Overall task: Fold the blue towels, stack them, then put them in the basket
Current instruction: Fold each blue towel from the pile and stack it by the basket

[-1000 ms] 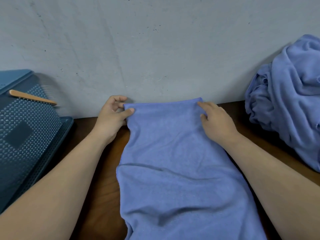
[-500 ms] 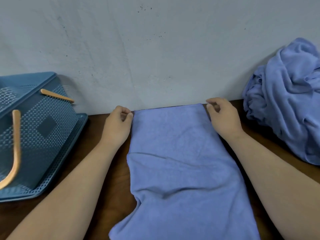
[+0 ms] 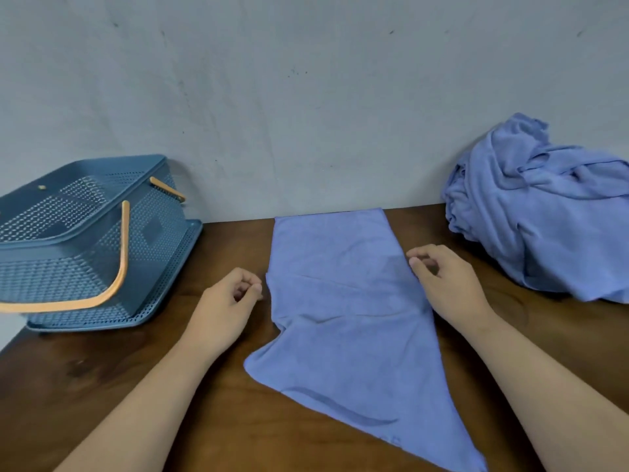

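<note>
A blue towel (image 3: 343, 301) lies flat on the brown table (image 3: 102, 386), its far edge against the wall and its near end spreading toward the bottom right. My left hand (image 3: 228, 304) hovers just off the towel's left edge, fingers loosely curled and holding nothing. My right hand (image 3: 449, 284) is at the towel's right edge with fingers loosely curled, also gripping nothing. A crumpled heap of blue towels (image 3: 544, 212) sits at the far right. The blue perforated basket (image 3: 78, 247) with orange handles stands at the left.
A grey wall (image 3: 306, 114) runs right behind the table's far edge. The basket rests on a matching blue perforated tray (image 3: 163, 294). Bare brown tabletop shows between the basket and the flat towel.
Both hands have let go of the towel's far corners and drawn back toward me along its sides. The view has tilted, so the whole basket now shows.
</note>
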